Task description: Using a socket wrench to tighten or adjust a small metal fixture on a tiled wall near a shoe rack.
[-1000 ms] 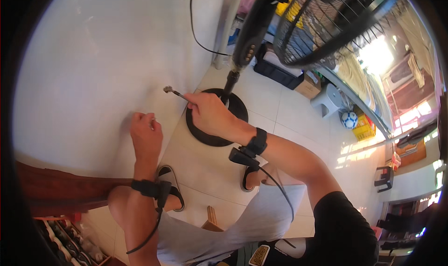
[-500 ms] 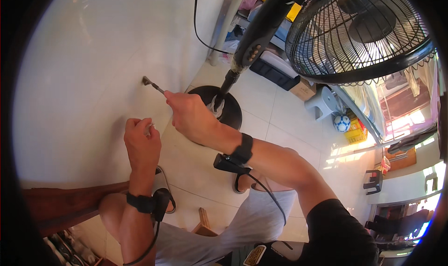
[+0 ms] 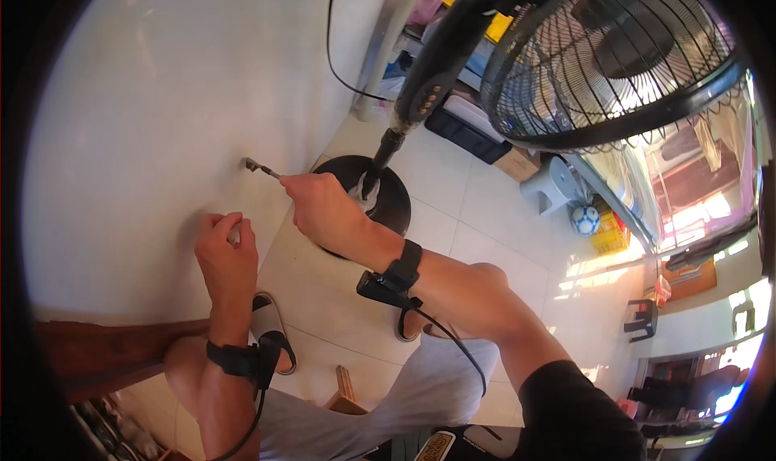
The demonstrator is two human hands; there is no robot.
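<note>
My right hand (image 3: 327,210) is closed around the handle of a thin dark tool with a short T-shaped head (image 3: 260,168), razor-like in outline. The head is at or just off the pale wall (image 3: 145,138); contact cannot be made out. Lower and to the left, my left hand (image 3: 226,255) is bent with its fingertips together, close to the wall. Something small and whitish (image 3: 234,235) shows between its thumb and fingers, too little of it visible to name. Each wrist wears a black strap with a cabled device.
A black standing fan (image 3: 614,65) leans into the upper right, its round base (image 3: 388,210) just beyond my right hand. A dark red wooden piece (image 3: 121,356) lies at lower left. A grey stool (image 3: 551,185), blue-white ball (image 3: 585,219) and yellow crate (image 3: 610,235) stand farther right.
The tool's head has moved down along the wall, with my right hand tilting a little. My left hand has shifted slightly left. The whole view has also shifted slightly.
</note>
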